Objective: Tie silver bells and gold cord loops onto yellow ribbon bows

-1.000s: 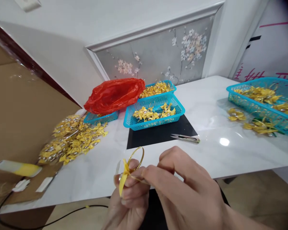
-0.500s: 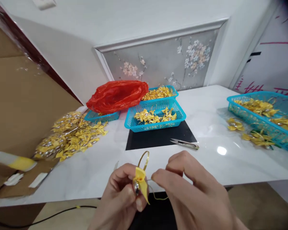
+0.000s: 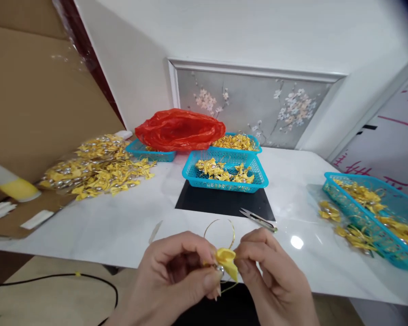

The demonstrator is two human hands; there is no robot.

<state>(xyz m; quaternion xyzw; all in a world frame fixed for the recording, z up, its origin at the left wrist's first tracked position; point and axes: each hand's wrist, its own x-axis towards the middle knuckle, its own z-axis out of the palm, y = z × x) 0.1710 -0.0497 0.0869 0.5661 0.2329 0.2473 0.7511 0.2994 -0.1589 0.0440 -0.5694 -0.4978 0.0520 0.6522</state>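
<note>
Just in front of the white table's near edge, both my hands pinch one small yellow ribbon bow [image 3: 227,262] with a silver bead and a thin gold cord loop [image 3: 219,226] rising from it. My left hand [image 3: 177,276] grips the bow from the left, thumb and fingers closed on it. From the right, my right hand [image 3: 272,276] pinches the bow and cord with its fingertips. A small pair of thread snips [image 3: 258,219] lies on the table just beyond my hands.
A blue basket [image 3: 224,182] with bows stands on a black mat [image 3: 221,203]. Behind are a second basket [image 3: 236,141], a red plastic bag [image 3: 180,130], a heap of bows [image 3: 95,165] at left, cardboard [image 3: 37,104], and another blue basket [image 3: 377,206] at right.
The camera view has swung left and levelled. My hands have come closer together on the bow, and the gold loop has turned to face me.
</note>
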